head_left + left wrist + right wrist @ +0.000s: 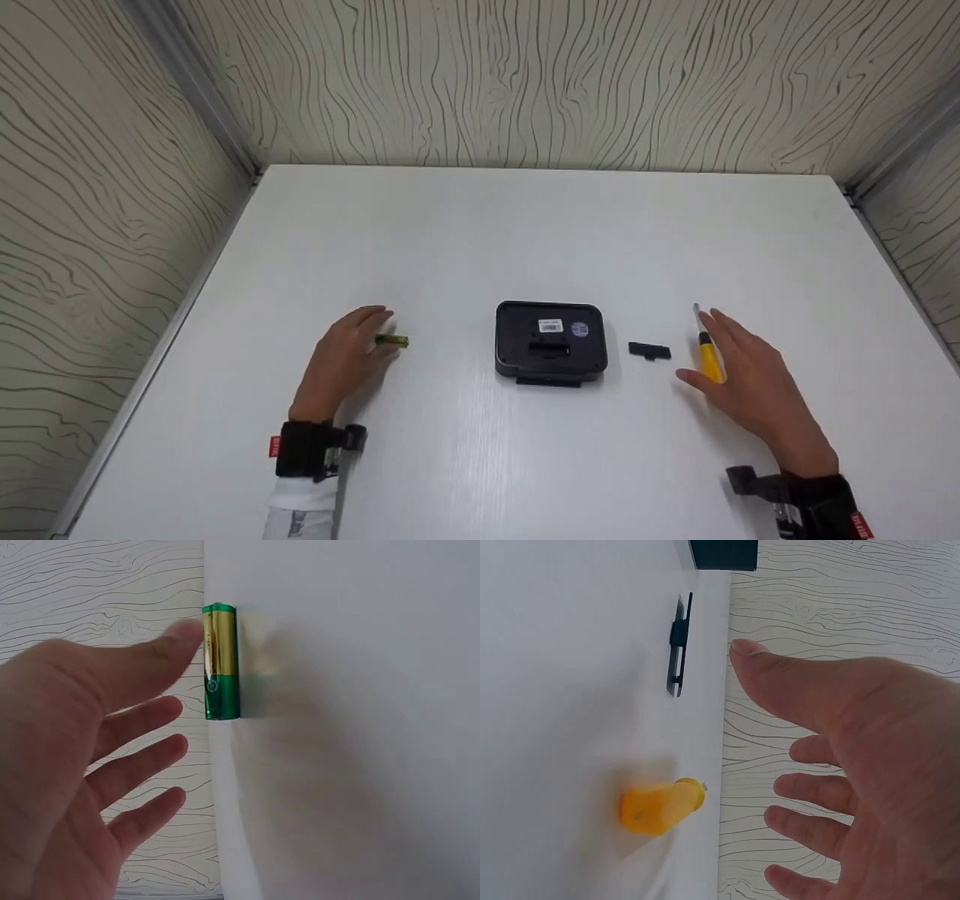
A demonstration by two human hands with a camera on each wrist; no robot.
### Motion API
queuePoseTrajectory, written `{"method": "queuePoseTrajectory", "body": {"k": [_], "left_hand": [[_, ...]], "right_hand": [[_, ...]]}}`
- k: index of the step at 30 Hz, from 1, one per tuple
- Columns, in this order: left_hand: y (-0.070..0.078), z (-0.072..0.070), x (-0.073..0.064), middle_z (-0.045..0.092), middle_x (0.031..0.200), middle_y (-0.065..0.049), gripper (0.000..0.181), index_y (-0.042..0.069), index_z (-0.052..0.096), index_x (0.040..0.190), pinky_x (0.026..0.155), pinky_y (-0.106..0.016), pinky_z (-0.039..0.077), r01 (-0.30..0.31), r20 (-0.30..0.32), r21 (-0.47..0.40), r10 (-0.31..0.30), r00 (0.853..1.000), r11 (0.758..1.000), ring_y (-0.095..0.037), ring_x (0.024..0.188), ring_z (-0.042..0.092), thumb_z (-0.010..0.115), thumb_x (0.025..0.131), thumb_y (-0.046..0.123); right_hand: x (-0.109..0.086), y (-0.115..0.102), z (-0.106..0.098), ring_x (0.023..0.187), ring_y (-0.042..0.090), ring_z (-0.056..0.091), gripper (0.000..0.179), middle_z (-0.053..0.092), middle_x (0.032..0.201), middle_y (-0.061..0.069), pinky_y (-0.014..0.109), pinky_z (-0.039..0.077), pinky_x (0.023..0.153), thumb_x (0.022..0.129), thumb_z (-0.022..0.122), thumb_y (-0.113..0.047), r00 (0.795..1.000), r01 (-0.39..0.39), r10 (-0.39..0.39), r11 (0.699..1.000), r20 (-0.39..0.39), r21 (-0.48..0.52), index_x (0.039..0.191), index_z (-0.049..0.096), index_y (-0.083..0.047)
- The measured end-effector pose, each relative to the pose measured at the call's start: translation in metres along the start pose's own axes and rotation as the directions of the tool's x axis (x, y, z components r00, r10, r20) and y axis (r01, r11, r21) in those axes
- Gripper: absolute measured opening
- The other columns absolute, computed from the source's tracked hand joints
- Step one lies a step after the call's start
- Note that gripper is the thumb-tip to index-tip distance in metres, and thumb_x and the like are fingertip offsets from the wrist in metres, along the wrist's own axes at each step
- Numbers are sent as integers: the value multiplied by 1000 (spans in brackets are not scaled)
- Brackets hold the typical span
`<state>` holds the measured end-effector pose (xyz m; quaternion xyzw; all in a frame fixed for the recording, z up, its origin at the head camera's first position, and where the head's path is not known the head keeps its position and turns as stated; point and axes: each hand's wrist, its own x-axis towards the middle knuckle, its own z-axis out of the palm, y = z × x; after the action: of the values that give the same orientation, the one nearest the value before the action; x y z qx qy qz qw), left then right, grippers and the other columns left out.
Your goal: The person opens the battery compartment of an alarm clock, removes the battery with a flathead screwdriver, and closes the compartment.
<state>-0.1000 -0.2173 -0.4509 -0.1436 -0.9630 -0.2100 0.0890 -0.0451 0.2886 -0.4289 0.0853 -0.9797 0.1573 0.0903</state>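
Around a green and gold battery [221,660] on the white table, my left hand [343,367] has its fingers parted. The thumb tip overlaps the battery's edge in the left wrist view, and the other fingers are spread away from it. My right hand [761,382] hovers by a yellow-handled screwdriver [709,361], thumb and fingers apart, holding nothing. Left of the screwdriver lies a small black battery cover [649,350]. Between the hands, a black device [517,341] lies back up, showing a white label, a round sticker and a battery slot [550,349].
The white table [465,240] reaches back to patterned panels [525,82] with wavy dark lines. Grey metal rails [202,82] mark the corners and sides. Black wrist cameras [304,448] are strapped to both forearms.
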Motion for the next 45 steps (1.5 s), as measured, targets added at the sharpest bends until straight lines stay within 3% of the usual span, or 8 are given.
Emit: {"method": "queuePoseTrajectory", "body": {"k": [5,9,13,25,40,45], "left_hand": [[3,2,1,56,140,-8,63,12,57,136,113,-50,35,-58,-34,44,59,998,997,-27,132,50,79,81,31],[11,1,2,49,148,-7,74,13,48,144,118,-54,23,-64,-3,66,64,998,996,-28,141,40,74,83,44],[23,1,4,44,152,-6,81,15,41,149,119,-57,18,-81,16,83,80,997,993,-29,144,36,69,83,53],[51,8,12,40,155,-4,84,17,38,150,118,-57,21,-168,49,135,163,985,977,-27,144,35,62,84,62],[83,22,19,37,156,0,84,23,35,151,117,-54,26,-258,96,113,248,964,959,-22,145,35,61,83,64],[96,28,22,34,158,2,85,24,35,152,117,-52,27,-289,130,99,275,953,952,-20,146,33,61,82,66]], "right_hand": [[0,-1,2,119,50,48,87,44,142,31,66,40,96,73,83,-29,1000,3,-3,1000,1,5,145,41,-1],[-1,-1,3,121,48,48,86,44,143,30,65,40,97,74,83,-30,1000,17,-17,1000,-3,0,144,43,0],[0,-3,5,123,47,48,85,45,144,28,64,40,97,74,83,-30,999,33,-33,999,-8,2,143,44,1],[5,-9,8,127,46,45,82,44,144,28,61,37,99,75,82,-31,998,57,-57,998,-2,22,143,44,-1],[9,-21,15,131,45,43,76,44,146,24,61,35,104,80,78,-31,995,32,-35,999,95,38,143,46,-3],[10,-23,19,129,43,46,75,47,144,23,60,38,103,79,79,-30,995,51,-54,998,82,30,141,48,-3]]}}
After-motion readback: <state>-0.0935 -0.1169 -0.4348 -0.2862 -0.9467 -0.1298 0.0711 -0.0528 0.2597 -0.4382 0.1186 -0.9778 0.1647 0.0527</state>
